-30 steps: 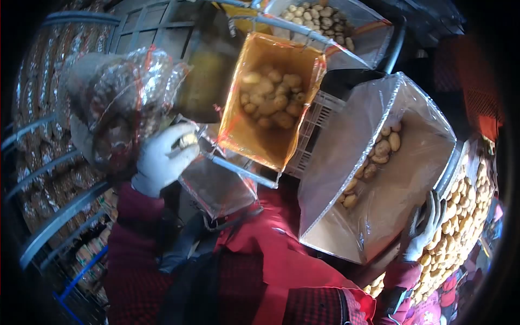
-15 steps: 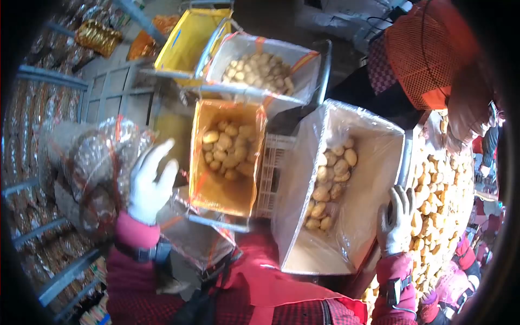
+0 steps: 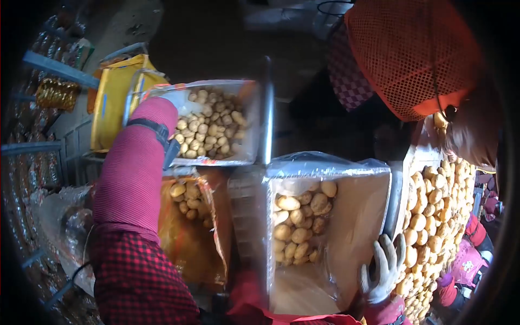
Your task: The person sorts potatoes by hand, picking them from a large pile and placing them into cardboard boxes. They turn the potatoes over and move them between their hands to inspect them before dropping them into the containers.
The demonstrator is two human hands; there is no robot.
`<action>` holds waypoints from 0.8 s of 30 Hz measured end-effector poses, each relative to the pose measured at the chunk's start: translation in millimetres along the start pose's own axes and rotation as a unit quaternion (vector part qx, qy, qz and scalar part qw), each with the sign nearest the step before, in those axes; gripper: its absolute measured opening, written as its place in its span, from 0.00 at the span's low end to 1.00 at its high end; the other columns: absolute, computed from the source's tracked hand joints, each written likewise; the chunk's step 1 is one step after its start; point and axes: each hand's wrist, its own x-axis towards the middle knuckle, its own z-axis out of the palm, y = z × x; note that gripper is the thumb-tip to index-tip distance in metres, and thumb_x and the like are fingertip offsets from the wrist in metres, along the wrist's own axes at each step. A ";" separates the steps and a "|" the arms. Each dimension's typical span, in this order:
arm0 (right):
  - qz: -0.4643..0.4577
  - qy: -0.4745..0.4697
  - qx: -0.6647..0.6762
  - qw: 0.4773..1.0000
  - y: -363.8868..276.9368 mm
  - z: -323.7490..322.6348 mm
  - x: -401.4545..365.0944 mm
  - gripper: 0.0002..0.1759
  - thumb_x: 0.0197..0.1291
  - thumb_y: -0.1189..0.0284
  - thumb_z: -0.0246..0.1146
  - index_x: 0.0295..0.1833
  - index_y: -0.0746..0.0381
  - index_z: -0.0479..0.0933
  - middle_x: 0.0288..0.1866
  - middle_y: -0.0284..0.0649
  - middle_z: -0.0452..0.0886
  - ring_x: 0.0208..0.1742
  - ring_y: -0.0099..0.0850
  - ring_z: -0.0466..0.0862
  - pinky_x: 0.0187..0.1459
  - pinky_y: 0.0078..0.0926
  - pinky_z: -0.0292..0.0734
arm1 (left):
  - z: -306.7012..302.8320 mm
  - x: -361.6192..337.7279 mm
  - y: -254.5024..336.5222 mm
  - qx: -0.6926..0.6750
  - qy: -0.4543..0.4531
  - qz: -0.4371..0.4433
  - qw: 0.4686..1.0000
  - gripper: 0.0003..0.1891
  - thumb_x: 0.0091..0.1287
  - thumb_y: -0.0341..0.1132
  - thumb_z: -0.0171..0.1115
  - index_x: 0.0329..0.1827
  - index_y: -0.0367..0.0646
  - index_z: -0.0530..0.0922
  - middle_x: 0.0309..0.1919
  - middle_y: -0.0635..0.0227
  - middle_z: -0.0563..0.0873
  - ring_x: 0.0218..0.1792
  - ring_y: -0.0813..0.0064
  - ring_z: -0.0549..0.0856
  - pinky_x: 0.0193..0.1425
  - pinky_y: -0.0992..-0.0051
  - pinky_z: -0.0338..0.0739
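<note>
my left hand (image 3: 173, 103) is at the near left corner of the far box (image 3: 248, 122), too blurred to tell its grip; my right hand (image 3: 381, 269) rests open, fingers (image 3: 391, 250) spread, on the right edge of the near lined box (image 3: 355, 216). i'd judge the sorting partway: both boxes part filled, the potato belt (image 3: 433, 206) at my right loaded. the near lined box runs lengthwise away from me, mouth up.

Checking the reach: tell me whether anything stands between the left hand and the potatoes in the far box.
Nothing visible does. The left hand is at the open rim of the far box, right beside the potatoes.
</note>
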 end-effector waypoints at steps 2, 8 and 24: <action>0.007 -0.013 -0.010 1.000 3.7 2.2 -4.0 0.32 0.58 0.64 0.69 0.68 0.65 0.79 0.74 0.56 0.77 0.81 0.71 0.64 0.81 0.69 0.57 | 13.5 28.4 -3.1 -0.079 -0.012 -0.017 0.997 0.41 0.67 0.63 0.65 0.80 0.51 0.75 0.77 0.53 0.78 0.75 0.53 0.79 0.80 0.59 0.71; -0.020 -0.024 -0.021 0.999 12.7 5.2 -8.1 0.33 0.56 0.64 0.67 0.67 0.67 0.78 0.72 0.58 0.77 0.80 0.68 0.67 0.80 0.75 0.55 | 36.3 76.3 -8.3 -0.104 -0.027 0.007 0.994 0.44 0.59 0.58 0.75 0.76 0.43 0.78 0.74 0.48 0.80 0.74 0.54 0.79 0.77 0.59 0.73; 0.016 -0.031 0.019 0.999 3.3 -2.0 -2.7 0.34 0.52 0.68 0.69 0.68 0.63 0.81 0.76 0.54 0.75 0.83 0.70 0.61 0.81 0.68 0.57 | 30.8 3.5 -24.5 0.075 -0.111 0.050 0.990 0.26 0.65 0.56 0.71 0.61 0.52 0.90 0.60 0.57 0.91 0.63 0.53 0.88 0.69 0.58 0.79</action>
